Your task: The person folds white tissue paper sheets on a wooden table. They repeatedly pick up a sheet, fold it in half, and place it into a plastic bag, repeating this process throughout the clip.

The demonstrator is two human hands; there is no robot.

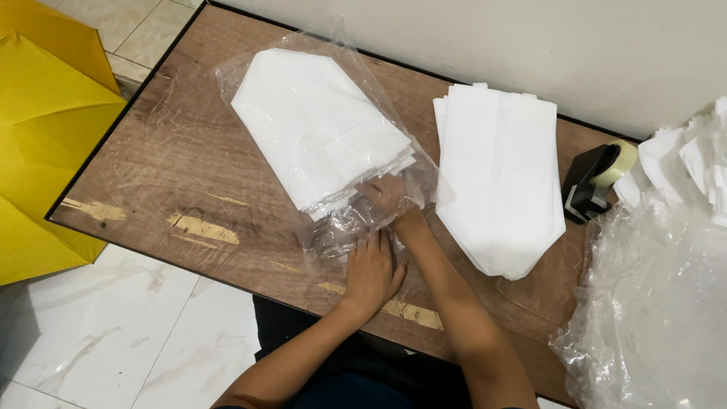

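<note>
Clear plastic bag (pixel 333 144) of stacked white paper pieces (pixel 314 121), flat on the brown wooden table (pixel 174 167), open mouth turned toward the fingers. Right hand (pixel 390 198) pushed inside that mouth, fingers spread loosely under the film against the near edge of the stack; clamped or merely resting, cannot tell through the glare. Left hand (pixel 371 273) flat just below, fingers together and pressing the crumpled loose film down on the tabletop. Likely light and limp as a whole: thin, slippery film that wrinkles and slides, paper that bends and fans if lifted by 1 corner. Best hold probably at the mouth, film pinched in 1 hand and the stack's near edge supported flat by the other.

Just right of the right fingers, a 2nd stack of white paper pieces (pixel 496 178), unbagged, close beside the bag's edge. Farther right, a black tape dispenser (pixel 594 182) with a pale roll, then a heap of crumpled clear plastic (pixel 659 303) topped by more white pieces (pixel 689 159). Well left of the fingers, beyond the table edge, a yellow umbrella (pixel 45 144) over pale floor tiles. Nothing between the fingers and the bag; the neighbouring stack crowds the right side.
</note>
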